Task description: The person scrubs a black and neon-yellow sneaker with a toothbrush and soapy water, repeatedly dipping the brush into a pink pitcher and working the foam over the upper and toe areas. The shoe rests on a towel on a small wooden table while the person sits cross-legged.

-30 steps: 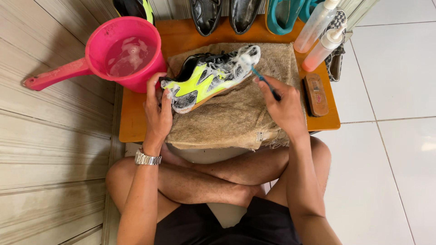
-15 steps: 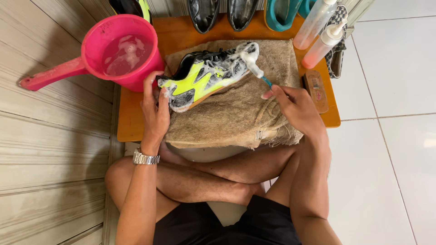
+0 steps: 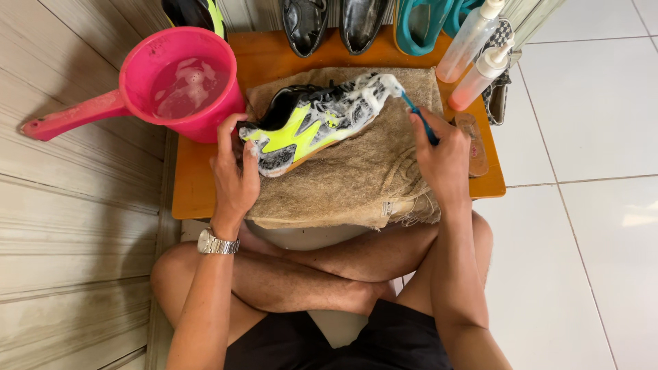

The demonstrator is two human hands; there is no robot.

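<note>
A black, grey and neon-yellow sports shoe (image 3: 308, 123), covered in white foam, lies on its side on a beige towel (image 3: 349, 178). My left hand (image 3: 233, 175) grips the shoe at its heel end. My right hand (image 3: 442, 154) holds a blue toothbrush (image 3: 417, 116). The brush's head touches the foamy toe end of the shoe.
The towel covers a low orange wooden table (image 3: 199, 192). A pink water scoop (image 3: 181, 82) with soapy water stands at its left. Two spray bottles (image 3: 473, 51), black shoes (image 3: 329, 24) and a teal item (image 3: 425, 31) line the back. My crossed legs are below; white tile floor lies right.
My right hand has moved up and to the right, bringing the toothbrush from the shoe's side to its toe end. My left hand keeps its hold on the heel.
</note>
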